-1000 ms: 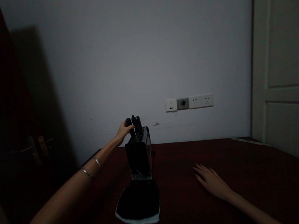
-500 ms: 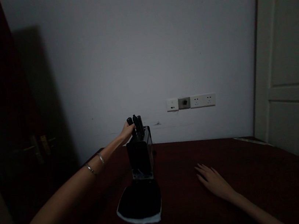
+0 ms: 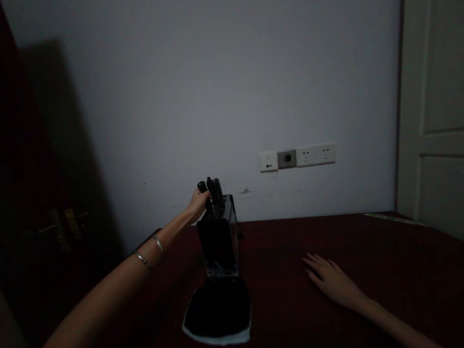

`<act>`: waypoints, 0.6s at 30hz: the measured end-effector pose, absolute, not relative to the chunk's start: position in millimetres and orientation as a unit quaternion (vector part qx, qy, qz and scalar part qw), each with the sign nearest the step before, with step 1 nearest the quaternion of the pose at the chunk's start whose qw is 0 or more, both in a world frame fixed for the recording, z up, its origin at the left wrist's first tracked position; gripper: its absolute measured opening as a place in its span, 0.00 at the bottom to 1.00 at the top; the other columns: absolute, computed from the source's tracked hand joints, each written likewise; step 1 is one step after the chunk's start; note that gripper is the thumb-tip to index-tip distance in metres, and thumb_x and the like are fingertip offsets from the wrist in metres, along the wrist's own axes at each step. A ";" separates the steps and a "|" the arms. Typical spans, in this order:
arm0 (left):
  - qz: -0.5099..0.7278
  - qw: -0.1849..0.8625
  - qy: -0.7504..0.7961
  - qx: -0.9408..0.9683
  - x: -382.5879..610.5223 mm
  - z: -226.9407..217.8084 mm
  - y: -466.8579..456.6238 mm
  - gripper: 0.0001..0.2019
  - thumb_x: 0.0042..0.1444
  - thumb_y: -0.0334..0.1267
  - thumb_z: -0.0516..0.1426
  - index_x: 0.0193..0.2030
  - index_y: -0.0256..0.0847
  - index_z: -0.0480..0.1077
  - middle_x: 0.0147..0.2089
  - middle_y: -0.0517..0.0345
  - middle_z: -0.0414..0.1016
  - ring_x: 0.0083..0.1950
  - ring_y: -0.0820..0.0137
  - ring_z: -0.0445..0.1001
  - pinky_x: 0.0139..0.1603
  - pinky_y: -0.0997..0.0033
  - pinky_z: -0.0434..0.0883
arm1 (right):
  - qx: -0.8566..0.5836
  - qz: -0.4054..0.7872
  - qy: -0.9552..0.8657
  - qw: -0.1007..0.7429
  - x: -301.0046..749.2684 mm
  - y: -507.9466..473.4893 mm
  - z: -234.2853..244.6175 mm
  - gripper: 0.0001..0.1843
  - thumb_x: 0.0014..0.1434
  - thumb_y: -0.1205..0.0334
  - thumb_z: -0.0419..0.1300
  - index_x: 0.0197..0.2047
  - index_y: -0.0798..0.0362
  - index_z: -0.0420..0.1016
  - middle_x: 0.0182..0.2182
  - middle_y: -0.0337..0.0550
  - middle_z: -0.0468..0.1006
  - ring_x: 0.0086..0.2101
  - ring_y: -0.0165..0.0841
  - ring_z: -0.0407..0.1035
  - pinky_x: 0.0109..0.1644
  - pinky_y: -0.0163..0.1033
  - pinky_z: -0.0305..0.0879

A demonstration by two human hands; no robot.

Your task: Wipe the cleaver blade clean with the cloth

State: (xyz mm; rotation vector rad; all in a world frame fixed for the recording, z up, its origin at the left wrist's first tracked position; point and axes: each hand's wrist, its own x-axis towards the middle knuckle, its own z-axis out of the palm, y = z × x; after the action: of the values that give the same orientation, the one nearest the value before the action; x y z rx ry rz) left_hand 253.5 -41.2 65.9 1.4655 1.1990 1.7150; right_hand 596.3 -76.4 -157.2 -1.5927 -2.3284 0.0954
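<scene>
A black knife block (image 3: 218, 236) stands on the dark red table, with several black handles rising from its top. My left hand (image 3: 198, 203) reaches to its upper left and is closed around the leftmost knife handle (image 3: 202, 187); the blade is hidden in the block. Two more black handles (image 3: 215, 192) stand just right of my fingers. In front of the block lies a flat black piece with a pale front edge (image 3: 219, 314). My right hand (image 3: 330, 278) rests palm down on the table to the right, fingers spread, holding nothing.
The dark red table (image 3: 295, 315) reaches back to a pale wall with a row of sockets (image 3: 316, 155). A light door (image 3: 456, 108) is on the right, a dark door with a handle (image 3: 72, 222) on the left. A thin flat strip (image 3: 394, 218) lies at the table's back right.
The view has shifted very slightly. Both hands and the knife block stay in place, my left hand still on the handle.
</scene>
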 end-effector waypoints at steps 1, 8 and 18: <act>0.643 0.291 0.449 0.548 253.3 66.0 -41.0 0.04 0.38 0.26 0.52 0.22 0.36 0.60 0.20 0.64 0.60 0.23 0.77 0.61 0.25 0.78 0.60 | -0.556 0.032 -0.816 0.158 596.4 -76.3 -157.2 0.29 0.59 0.52 0.40 0.59 0.56 0.60 0.60 0.47 0.56 0.60 0.39 0.49 0.62 0.50 0.42; 0.631 0.306 0.453 0.550 255.9 69.1 -48.0 0.04 0.39 0.25 0.52 0.24 0.36 0.62 0.21 0.62 0.62 0.23 0.75 0.63 0.25 0.75 0.61 | -0.554 0.027 -0.818 0.151 595.7 -77.6 -154.3 0.29 0.59 0.52 0.40 0.59 0.57 0.60 0.60 0.48 0.57 0.60 0.39 0.49 0.61 0.50 0.43; 0.640 0.288 0.465 0.540 251.3 85.6 -44.9 0.08 0.41 0.24 0.54 0.20 0.37 0.58 0.18 0.66 0.56 0.19 0.80 0.57 0.20 0.79 0.54 | -0.555 0.021 -0.818 0.148 596.0 -77.8 -154.6 0.29 0.59 0.53 0.40 0.59 0.57 0.60 0.60 0.49 0.57 0.60 0.40 0.49 0.61 0.50 0.43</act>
State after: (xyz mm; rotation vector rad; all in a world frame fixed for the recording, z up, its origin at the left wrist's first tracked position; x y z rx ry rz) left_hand 251.3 -44.9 85.6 1.4422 1.2402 1.7080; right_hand 596.0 -77.8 -154.6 -1.5957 -2.3535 0.0618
